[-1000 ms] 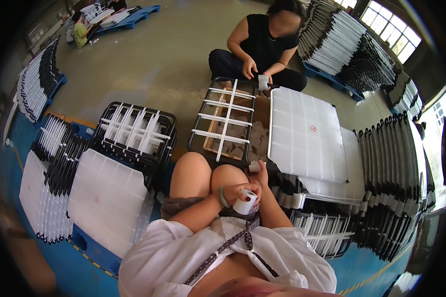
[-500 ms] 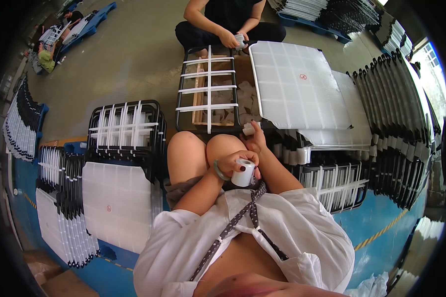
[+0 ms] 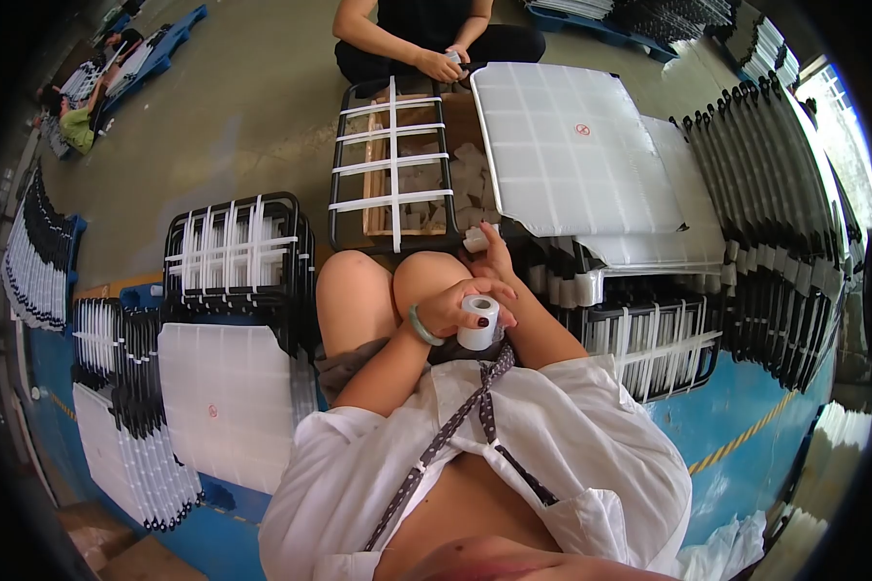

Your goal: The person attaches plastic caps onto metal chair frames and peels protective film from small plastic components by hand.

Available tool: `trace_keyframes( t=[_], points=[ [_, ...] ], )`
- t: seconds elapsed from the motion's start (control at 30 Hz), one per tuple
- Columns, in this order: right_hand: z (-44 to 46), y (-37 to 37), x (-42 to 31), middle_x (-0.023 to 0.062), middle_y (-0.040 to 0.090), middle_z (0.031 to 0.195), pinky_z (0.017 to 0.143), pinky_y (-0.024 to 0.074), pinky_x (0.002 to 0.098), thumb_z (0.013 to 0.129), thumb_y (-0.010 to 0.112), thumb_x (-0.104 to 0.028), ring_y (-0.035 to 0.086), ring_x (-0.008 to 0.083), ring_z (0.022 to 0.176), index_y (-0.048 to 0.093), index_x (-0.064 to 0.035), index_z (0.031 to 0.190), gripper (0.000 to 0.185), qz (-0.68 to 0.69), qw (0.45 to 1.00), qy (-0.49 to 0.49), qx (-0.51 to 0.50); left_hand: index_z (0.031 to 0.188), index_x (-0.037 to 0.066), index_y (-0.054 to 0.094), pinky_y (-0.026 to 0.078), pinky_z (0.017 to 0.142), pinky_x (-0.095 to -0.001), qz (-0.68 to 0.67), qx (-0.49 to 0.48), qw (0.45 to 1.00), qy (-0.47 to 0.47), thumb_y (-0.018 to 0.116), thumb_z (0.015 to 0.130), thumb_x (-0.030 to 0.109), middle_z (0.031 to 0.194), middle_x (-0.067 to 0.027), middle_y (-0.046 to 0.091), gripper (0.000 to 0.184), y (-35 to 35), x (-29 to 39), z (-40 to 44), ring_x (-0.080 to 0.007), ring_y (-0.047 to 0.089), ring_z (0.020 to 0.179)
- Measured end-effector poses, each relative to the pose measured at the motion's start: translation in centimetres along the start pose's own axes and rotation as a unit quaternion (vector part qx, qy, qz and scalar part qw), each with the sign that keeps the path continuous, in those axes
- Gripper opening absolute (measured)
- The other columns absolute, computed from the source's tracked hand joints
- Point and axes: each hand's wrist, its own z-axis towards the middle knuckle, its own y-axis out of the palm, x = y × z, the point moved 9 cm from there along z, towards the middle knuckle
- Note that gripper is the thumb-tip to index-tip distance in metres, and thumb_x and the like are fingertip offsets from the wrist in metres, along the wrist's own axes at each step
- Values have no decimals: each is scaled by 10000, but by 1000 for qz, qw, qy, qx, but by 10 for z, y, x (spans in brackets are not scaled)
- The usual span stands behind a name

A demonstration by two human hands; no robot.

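My left hand point(image 3: 452, 308), with a bracelet at the wrist, is closed around a small white roll point(image 3: 478, 334) of film or tape, its hollow core facing up. Just beyond it, my right hand point(image 3: 495, 259) has its fingers round a small white wrapped piece point(image 3: 476, 239), close to the near corner of a black tubular frame point(image 3: 333, 203). White straps point(image 3: 394, 165) cross that frame in a grid. To its right, a white panel point(image 3: 576, 155) with a red round mark lies on a stack. My right fingertips are partly hidden.
A wooden box point(image 3: 371, 179) holding pale scraps sits beneath the strapped frame. Opposite me sits a person point(image 3: 417, 44) whose hands hold a small white item. Stacked frames point(image 3: 238, 247) and panels point(image 3: 225, 407) stand left; folded frames point(image 3: 755, 213) stand right.
The view has shifted slightly, so the surroundings sit a little further left and higher. My left hand still grips the roll, now turned more upright. The person opposite has brought both hands together.
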Motion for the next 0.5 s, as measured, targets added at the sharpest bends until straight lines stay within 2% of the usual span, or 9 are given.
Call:
trace_keyframes(
  t=[0.2,0.37,0.47,0.5],
  points=[
    [-2,3,-2,45,543,973,858,386,448,719,720,-275,498,207,925,500,-163,1019,388,1,1000,-11,-2,1208,2,418,446,884,-345,-1,20,1000,-19,769,661,275,1031,-202,617,705,-2,1,1,-264,593,996],
    [5,-2,-1,19,553,981,897,348,454,720,701,-342,478,192,953,514,-177,1008,381,-36,999,-21,2,1216,7,419,432,915,-376,-43,25,999,-12,771,668,258,1101,-223,582,698,-2,1,3,-298,565,1048],
    [-4,5,-4,31,560,882,755,417,430,703,734,-243,530,204,841,520,-172,947,331,-7,1000,-18,-17,1217,5,419,426,921,-385,-61,15,998,-4,751,696,218,1142,-225,559,653,-3,0,4,-307,553,1062],
    [-9,10,-5,28,565,870,748,420,426,713,726,-241,532,201,833,527,-175,928,300,-1,999,-17,-32,1217,4,419,424,923,-387,-64,16,998,4,743,707,203,1155,-224,552,636,-4,1,4,-309,550,1064]
  ],
)
